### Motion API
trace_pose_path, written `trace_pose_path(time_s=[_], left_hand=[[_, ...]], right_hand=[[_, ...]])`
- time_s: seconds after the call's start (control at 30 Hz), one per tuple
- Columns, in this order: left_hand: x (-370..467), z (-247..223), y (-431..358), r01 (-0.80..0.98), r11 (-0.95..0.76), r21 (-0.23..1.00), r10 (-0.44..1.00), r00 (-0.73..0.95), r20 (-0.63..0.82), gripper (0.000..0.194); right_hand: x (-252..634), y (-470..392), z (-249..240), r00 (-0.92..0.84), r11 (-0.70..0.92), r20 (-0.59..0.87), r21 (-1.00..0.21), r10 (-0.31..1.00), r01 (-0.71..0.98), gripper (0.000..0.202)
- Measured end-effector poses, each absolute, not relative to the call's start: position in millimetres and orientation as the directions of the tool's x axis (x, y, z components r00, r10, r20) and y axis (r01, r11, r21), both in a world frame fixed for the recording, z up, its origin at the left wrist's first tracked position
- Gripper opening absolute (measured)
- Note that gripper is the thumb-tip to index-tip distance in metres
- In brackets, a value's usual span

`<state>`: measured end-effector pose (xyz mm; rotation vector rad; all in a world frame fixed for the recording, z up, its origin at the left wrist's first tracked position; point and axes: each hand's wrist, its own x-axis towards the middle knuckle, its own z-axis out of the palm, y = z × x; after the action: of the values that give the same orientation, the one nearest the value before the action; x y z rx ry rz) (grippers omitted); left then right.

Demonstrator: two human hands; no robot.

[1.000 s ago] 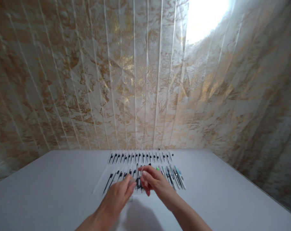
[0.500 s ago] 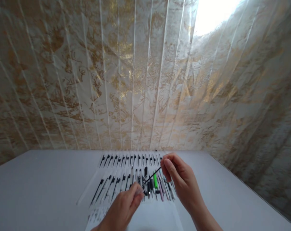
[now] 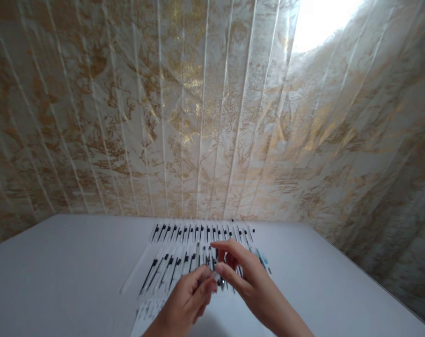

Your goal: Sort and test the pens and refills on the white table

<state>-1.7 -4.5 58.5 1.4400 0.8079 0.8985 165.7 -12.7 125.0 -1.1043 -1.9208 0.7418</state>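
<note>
On a white table (image 3: pixel 72 276) with pens (image 3: pixel 171 260), the left hand (image 3: pixel 188 296) pinches a pale piece (image 3: pixel 215 275); the right hand's (image 3: pixel 246 267) thumb and forefinger stand apart.

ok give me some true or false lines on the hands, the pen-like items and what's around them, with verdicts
1. The left hand grips a pale piece at its fingertips. True.
2. The right hand lies flat on the table, far from the left hand. False: it is raised with bent fingers, close to the left hand.
3. The back row of pen-like items stands in a cup. False: it lies on the table.
4. A paper with dark marks shows beside the left hand. True.
5. The backdrop is plain blue. False: it is pale with gold patterning.
</note>
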Motion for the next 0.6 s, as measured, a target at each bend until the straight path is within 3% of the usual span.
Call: trace_pose_path(time_s=[0.07,0.17,0.3,0.43,0.6], left_hand=[[0,64,-6,-0.192,0.137,0.972,0.904,0.425,-0.044,0.047],[2,76,-10,-0.38,0.329,0.864,0.915,0.354,-0.193,0.051],[4,83,-16,-0.516,0.361,0.777,0.932,0.227,-0.282,0.051],[8,81,-21,-0.606,0.319,0.728,0.946,0.163,-0.279,0.05],[13,70,-25,-0.647,0.299,0.702,0.95,0.135,-0.28,0.046]], right_hand=[[164,-15,125,-0.314,0.454,0.338,-0.758,0.887,0.469,0.025],[158,-19,125,-0.355,0.523,0.387,-0.688,0.851,0.503,0.01],[139,-27,118,-0.48,0.651,0.441,-0.491,0.759,0.579,0.011],[122,-31,103,-0.51,0.678,0.49,-0.262,0.706,0.686,0.014],[115,-32,88,-0.474,0.654,0.58,-0.138,0.662,0.744,0.014]])
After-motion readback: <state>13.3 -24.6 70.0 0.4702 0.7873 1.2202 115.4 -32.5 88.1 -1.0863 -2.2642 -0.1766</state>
